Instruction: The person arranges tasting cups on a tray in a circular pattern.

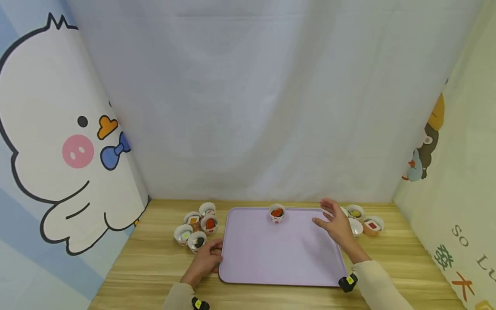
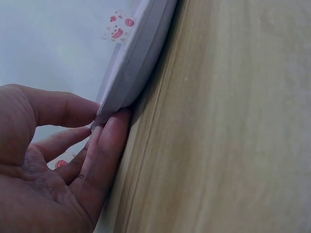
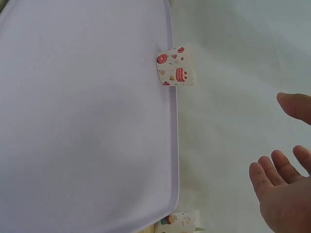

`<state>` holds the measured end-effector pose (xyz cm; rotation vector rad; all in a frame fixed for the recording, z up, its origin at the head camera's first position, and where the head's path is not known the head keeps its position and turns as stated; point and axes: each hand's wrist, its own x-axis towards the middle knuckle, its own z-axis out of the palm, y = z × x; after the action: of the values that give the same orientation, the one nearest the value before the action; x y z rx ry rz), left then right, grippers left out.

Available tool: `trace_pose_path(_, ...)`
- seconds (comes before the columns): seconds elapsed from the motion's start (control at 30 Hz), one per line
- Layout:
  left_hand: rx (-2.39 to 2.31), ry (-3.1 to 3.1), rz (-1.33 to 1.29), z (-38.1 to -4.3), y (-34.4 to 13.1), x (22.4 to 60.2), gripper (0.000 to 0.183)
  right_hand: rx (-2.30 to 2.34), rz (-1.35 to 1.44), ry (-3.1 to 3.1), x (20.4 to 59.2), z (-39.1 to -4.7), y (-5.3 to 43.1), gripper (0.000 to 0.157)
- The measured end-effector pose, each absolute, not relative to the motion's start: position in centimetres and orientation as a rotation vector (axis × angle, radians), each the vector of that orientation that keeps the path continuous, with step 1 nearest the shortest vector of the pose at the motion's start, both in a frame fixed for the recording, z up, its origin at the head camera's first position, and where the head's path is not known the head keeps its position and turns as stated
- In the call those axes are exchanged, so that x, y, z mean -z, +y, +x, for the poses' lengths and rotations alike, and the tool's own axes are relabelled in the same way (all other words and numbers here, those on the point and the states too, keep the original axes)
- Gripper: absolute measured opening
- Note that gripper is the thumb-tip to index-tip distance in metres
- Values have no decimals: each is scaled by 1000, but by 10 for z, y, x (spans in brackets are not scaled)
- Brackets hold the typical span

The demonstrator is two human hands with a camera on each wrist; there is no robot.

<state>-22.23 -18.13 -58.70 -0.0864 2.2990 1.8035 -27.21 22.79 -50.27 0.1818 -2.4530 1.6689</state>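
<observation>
Lilac tray [image 1: 279, 254], its left rim pinched by the left hand [image 1: 205, 259].
The right hand [image 1: 335, 222] hovers empty, fingers spread; a paper cup [image 1: 277, 218] stands on the tray to its left, and more cups [image 1: 373, 227] sit just to its right (another cluster [image 1: 209, 225] lies beyond the left hand). Arranging cups seems in hand; the next move probably calls for a light right-hand grip on one.
</observation>
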Motion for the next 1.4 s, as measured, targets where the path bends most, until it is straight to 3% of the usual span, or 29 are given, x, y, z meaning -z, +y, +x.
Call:
trace_pose_path(0.33, -1792, 2317, -66, -221, -180, 585, 65, -1577, 247, -2422, 488, -252, 265, 72)
trace_pose_path(0.7, -1784, 2338, -98, -222, -181, 583, 64, -1365, 89, -2442, 477, -237, 312, 67)
trace_pose_path(1.4, -1788, 2352, -117, -222, -182, 587, 64, -1331, -184, -2582, 511, -248, 368, 77)
